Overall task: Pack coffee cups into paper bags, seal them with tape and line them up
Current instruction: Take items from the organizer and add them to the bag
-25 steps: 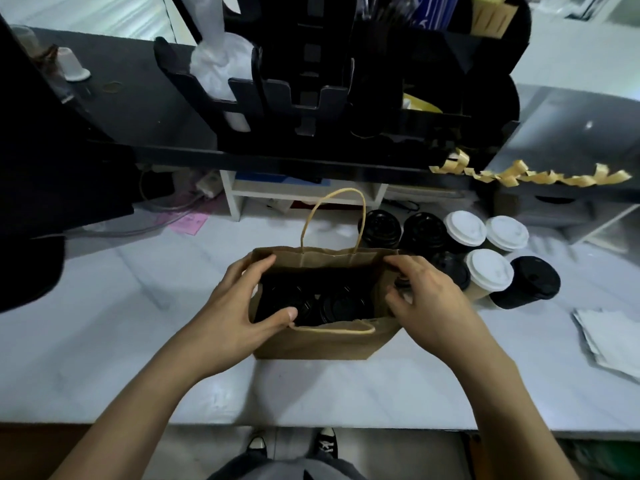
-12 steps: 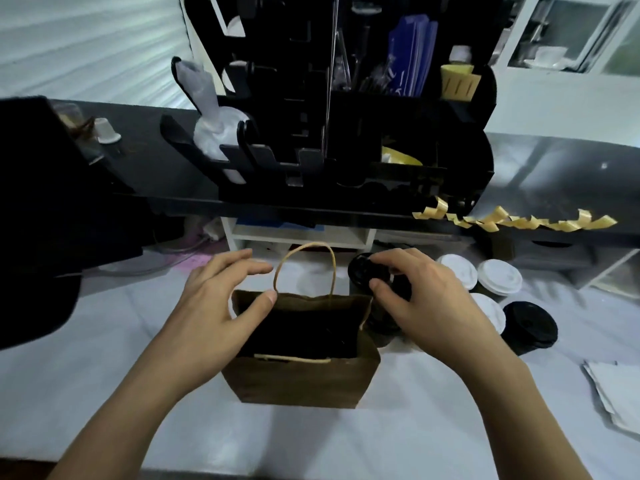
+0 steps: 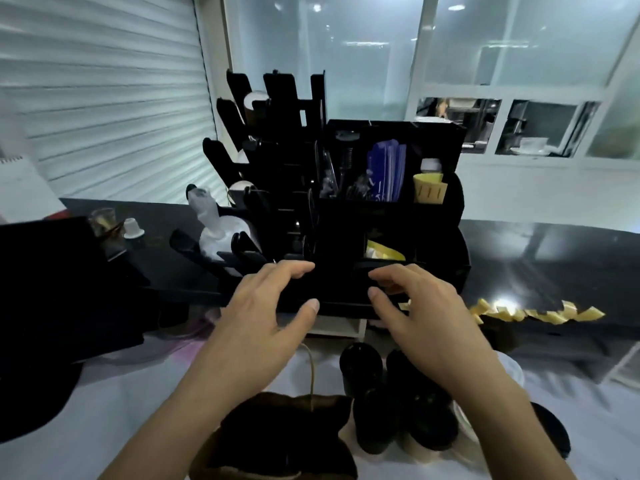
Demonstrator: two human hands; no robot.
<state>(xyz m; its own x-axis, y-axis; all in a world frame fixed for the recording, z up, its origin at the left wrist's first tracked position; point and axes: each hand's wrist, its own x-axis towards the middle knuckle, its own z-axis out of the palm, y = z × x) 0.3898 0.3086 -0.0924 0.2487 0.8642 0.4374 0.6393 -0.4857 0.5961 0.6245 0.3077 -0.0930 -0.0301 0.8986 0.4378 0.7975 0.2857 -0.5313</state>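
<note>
Above the paper bag (image 3: 277, 431), both hands lifted, holding nothing: left hand (image 3: 263, 317) fingers spread loose, right hand (image 3: 426, 317) fingers half-curled, both reaching toward the black organizer (image 3: 346, 230) behind the bag. Step, likely: fetching tape to seal. One bag, mouth open. Right of the bag, at least three black-lidded cups (image 3: 362, 362); others hidden under the right arm.
</note>
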